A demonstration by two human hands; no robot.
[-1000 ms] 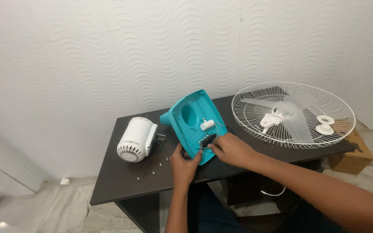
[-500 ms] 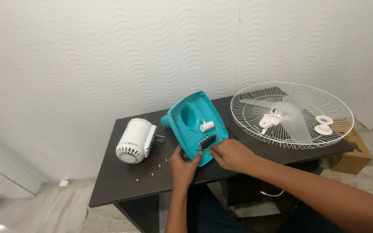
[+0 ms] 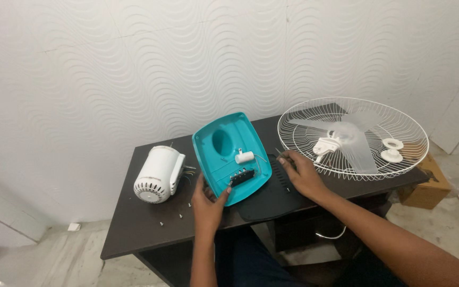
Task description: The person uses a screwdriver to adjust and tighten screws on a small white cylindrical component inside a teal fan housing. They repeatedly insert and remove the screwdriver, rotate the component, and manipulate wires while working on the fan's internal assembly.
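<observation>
A teal plastic fan base housing (image 3: 224, 142) stands tilted on the dark table (image 3: 134, 234), hollow side toward me. Inside it sit a black switch block (image 3: 241, 177) and a small white cylinder (image 3: 244, 157). My left hand (image 3: 208, 201) grips the housing's lower edge, thumb by the switch block. My right hand (image 3: 301, 174) rests on a black ribbed cover plate (image 3: 266, 202) just right of the housing. Its fingertips are at a thin dark item, and I cannot tell whether they hold it.
A white fan motor (image 3: 158, 172) lies on the left of the table, with several small screws (image 3: 179, 215) in front of it. A white wire fan guard (image 3: 399, 162) with translucent blades and white caps (image 3: 392, 150) fills the right side. A cardboard box (image 3: 426, 187) stands beyond the table's right edge.
My right hand has left the teal housing's lower right edge and moved right onto the black plate. The housing now stands more upright in my left hand.
</observation>
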